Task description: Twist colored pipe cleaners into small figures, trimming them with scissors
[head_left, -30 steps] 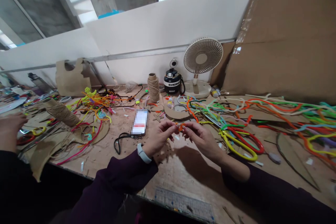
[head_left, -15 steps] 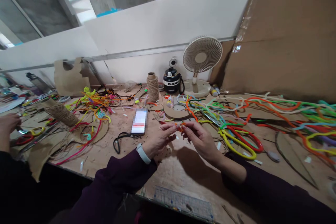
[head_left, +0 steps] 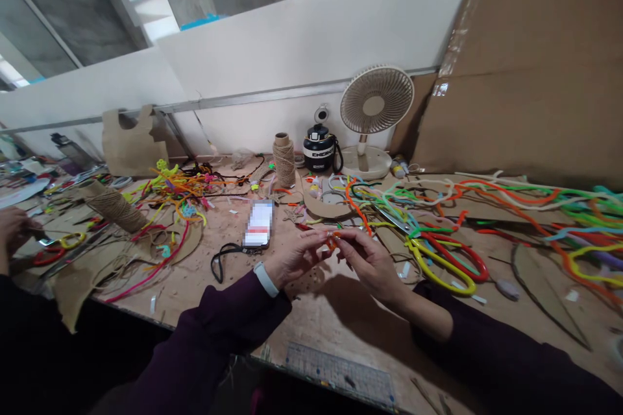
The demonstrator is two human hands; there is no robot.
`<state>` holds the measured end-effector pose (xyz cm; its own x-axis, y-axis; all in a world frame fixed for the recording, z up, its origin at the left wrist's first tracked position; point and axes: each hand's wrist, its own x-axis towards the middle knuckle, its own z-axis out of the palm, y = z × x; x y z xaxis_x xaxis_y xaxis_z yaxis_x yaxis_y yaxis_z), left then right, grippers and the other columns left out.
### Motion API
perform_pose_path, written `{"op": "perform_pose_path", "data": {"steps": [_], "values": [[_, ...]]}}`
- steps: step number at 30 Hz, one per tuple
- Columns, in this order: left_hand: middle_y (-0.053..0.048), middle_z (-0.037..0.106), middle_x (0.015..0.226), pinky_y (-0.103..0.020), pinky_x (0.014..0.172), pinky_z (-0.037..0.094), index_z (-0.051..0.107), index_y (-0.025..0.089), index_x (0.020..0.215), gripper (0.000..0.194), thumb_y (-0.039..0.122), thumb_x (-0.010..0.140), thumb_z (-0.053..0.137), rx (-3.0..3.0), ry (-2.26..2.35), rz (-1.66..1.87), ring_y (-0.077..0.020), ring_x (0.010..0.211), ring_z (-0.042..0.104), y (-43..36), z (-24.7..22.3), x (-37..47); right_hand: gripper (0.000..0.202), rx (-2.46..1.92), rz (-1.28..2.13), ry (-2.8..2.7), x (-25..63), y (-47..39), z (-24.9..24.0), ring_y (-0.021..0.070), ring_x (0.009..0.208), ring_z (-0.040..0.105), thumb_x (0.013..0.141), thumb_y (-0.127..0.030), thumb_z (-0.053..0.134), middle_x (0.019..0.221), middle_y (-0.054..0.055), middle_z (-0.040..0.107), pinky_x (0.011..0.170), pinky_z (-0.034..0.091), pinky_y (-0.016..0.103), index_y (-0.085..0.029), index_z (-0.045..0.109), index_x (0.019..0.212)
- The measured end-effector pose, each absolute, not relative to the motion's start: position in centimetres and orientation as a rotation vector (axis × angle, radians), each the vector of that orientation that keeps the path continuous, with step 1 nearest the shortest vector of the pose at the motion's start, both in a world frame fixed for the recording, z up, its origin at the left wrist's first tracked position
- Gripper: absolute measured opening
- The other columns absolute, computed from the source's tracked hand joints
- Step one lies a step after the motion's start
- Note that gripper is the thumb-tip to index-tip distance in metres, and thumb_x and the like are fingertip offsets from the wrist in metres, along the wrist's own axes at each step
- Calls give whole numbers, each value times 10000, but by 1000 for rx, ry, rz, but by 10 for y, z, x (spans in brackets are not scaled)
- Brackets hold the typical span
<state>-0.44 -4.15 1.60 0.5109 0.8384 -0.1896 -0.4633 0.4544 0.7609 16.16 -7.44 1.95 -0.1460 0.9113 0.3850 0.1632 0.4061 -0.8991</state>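
Between my two hands, over the middle of the table, is a small bent piece of orange pipe cleaner (head_left: 333,243). My left hand (head_left: 302,255) pinches it from the left, fingers closed. On the other side, the fingertips of my right hand (head_left: 367,262) press together on the same piece. Fingers cover much of its shape. Scissors with yellow and red handles (head_left: 438,266) lie just right of my right hand. Left of my left hand rests a phone (head_left: 259,224) with a black strap.
Pipe cleaners (head_left: 516,198) spread over the right side, with a tangled pile (head_left: 178,181) at the left. Twine spools (head_left: 284,162), a black bottle (head_left: 318,150) and a fan (head_left: 374,104) stand behind. A ruler (head_left: 341,373) lies at the front edge. Another person's hand (head_left: 14,230) is far left.
My fingers have shifted slightly around the orange pipe cleaner, and more of it shows as a small bend. The other person's hand at the left has moved a little.
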Motion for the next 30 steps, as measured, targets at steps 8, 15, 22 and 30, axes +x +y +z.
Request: {"op": "perform_pose_path", "data": {"steps": [8, 15, 22, 30], "values": [[-54, 652, 982, -234, 763, 455, 712, 168, 908, 316, 393, 696, 775, 811, 601, 881, -133, 857, 578, -42, 14, -1, 253, -966, 875, -1613, 160, -76, 19, 138, 621, 573, 901, -414, 545, 914, 71, 662, 520, 488, 271, -214, 652, 1013], [-50, 634, 1015, -203, 681, 499, 656, 181, 933, 322, 431, 742, 725, 688, 700, 1059, -125, 865, 594, -46, 16, 4, 335, -1027, 1076, -1358, 161, -70, 15, 133, 570, 546, 832, -490, 626, 713, 18, 629, 474, 440, 253, -189, 633, 978], [-42, 613, 969, -220, 620, 523, 603, 170, 970, 368, 458, 762, 700, 1224, 844, 1122, -130, 804, 596, -50, 12, 3, 339, -995, 1150, -1253, 160, -66, 10, 140, 615, 573, 800, -497, 659, 749, 19, 630, 511, 467, 262, -192, 610, 938], [-66, 633, 869, -261, 687, 484, 677, 169, 844, 255, 411, 854, 596, 1778, 888, 1106, -157, 781, 578, -48, 21, -3, 257, -1098, 794, -1643, 177, -60, 20, 177, 710, 580, 885, -441, 519, 828, 53, 629, 602, 463, 304, -198, 600, 911]]}}
